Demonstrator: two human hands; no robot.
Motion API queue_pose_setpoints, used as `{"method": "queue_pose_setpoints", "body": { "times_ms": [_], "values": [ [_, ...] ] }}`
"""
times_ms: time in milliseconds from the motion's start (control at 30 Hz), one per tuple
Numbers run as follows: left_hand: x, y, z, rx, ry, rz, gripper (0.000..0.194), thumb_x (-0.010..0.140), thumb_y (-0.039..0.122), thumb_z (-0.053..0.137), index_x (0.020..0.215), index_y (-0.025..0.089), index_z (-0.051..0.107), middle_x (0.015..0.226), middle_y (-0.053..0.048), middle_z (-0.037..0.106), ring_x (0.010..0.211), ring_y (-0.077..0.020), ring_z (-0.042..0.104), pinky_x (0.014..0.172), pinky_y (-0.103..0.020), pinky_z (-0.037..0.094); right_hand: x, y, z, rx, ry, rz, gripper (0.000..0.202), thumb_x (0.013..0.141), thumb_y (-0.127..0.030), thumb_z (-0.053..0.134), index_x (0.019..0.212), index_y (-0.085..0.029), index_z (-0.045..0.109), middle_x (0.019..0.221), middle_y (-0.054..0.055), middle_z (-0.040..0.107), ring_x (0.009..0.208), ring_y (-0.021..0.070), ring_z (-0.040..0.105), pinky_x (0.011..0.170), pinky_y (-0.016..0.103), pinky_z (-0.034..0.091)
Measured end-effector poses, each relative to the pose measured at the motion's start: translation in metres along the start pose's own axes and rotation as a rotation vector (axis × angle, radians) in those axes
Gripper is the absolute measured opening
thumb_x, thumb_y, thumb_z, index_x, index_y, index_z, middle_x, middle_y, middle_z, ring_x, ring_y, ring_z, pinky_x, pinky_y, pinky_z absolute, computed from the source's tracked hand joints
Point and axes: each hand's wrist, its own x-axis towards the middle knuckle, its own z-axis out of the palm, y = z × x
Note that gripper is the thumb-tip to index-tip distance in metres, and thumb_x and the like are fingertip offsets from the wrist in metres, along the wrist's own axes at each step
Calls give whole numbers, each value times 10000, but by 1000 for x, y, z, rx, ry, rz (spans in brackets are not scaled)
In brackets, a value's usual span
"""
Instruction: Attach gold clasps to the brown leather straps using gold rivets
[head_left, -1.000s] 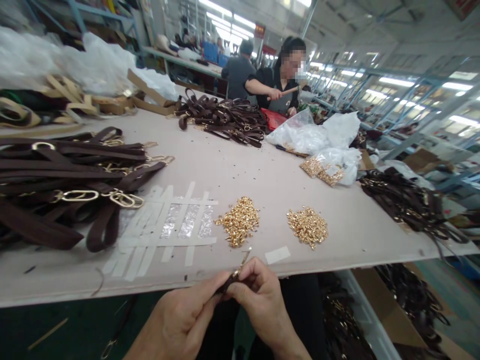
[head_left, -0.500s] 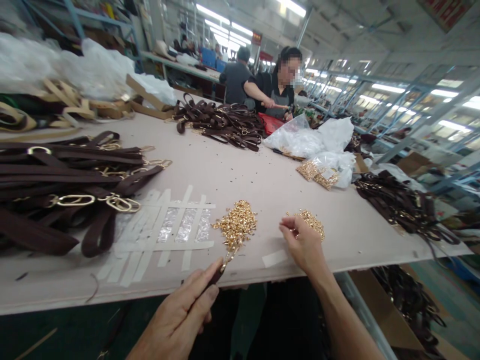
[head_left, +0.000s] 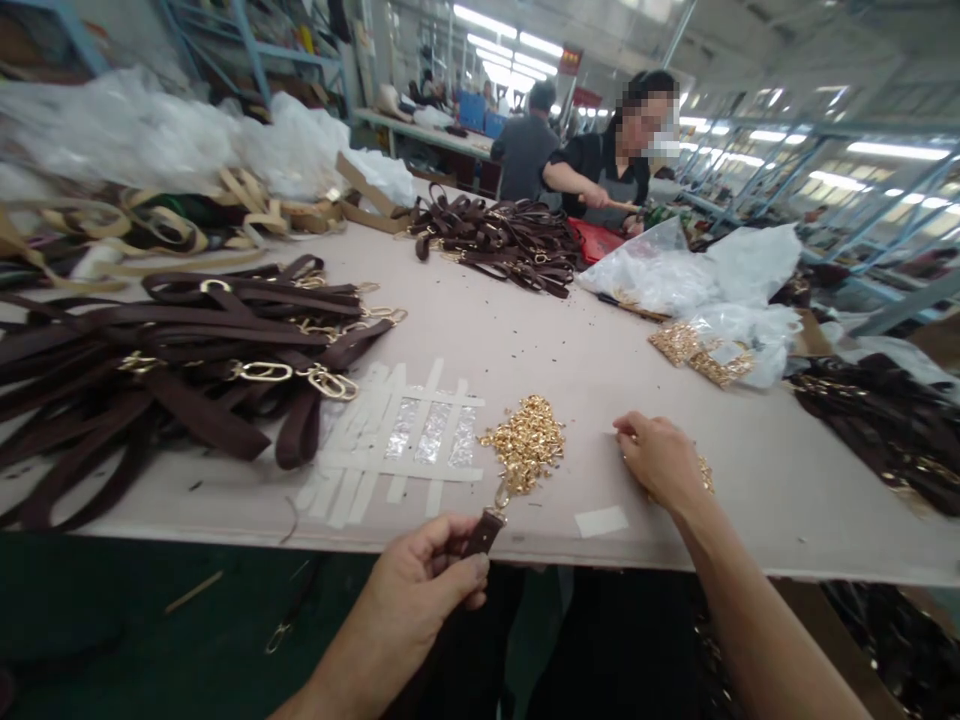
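The left hand (head_left: pixel 420 590) still pinches the dark strap end (head_left: pixel 484 530) at the table's (head_left: pixel 540 350) near edge, beside the left heap of gold fittings (head_left: pixel 525 445). The right hand (head_left: pixel 660 460), fingers curled, now rests on the right heap of gold fittings (head_left: pixel 705 475), covering more of it than half a second ago.

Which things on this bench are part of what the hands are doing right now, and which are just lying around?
In hand:
- left hand pinching a dark strap end with a gold clasp
- right hand on the right pile of gold fittings
- left pile of gold fittings

Lying about:
- brown strap heap
- far strap heap
- plastic bags
- taped patch
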Motion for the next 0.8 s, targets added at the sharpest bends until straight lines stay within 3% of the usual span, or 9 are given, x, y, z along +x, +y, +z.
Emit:
{"method": "queue_pose_setpoints", "body": {
  "times_ms": [67, 167, 233, 400, 567, 800],
  "values": [
    [-1, 5, 4, -5, 7, 7, 248, 751, 278, 742, 966, 158, 711, 784, -2, 662, 682, -120, 559, 655, -232, 482, -11, -12, -2, 128, 2, -14, 142, 859, -207, 595, 934, -199, 715, 842, 64, 740, 786, 228, 686, 749, 338, 500],
    [-1, 6, 7, -25, 32, 30, 222, 748, 251, 733, 938, 141, 699, 784, -5, 662, 679, -116, 564, 654, -235, 480, -43, -47, -3, 572, -9, -37, 120, 857, -329, 662, 907, -228, 703, 859, 16, 746, 769, 184, 694, 699, 277, 535],
    [0, 5, 8, -45, 42, 46, 226, 738, 243, 734, 936, 142, 696, 779, -6, 664, 684, -123, 572, 654, -244, 483, -69, -76, -3, 829, -42, -65, 95, 863, -329, 678, 888, -241, 702, 875, 3, 745, 794, 168, 694, 707, 250, 545],
    [3, 2, 9, -26, 55, 94, 198, 732, 207, 723, 915, 139, 693, 789, -26, 688, 694, -134, 585, 651, -252, 473, -109, -127, 2, 984, -40, -162, 86, 910, -203, 633, 902, -260, 697, 891, -21, 736, 817, 128, 688, 754, 204, 544],
    [4, -1, 12, -63, 51, 112, 219, 747, 254, 755, 918, 133, 691, 781, -25, 684, 691, -129, 577, 644, -244, 471, -115, -139, 9, 1018, 67, -232, 204, 893, -95, 621, 936, -280, 693, 917, -37, 723, 860, 109, 685, 808, 186, 542],
    [4, -2, 16, -46, 79, 110, 255, 751, 314, 773, 915, 130, 704, 792, -39, 695, 703, -134, 587, 641, -239, 483, -118, -139, 17, 1051, 111, -196, 210, 872, -74, 637, 930, -272, 677, 924, -35, 721, 880, 109, 692, 822, 182, 561]
  ]
}}
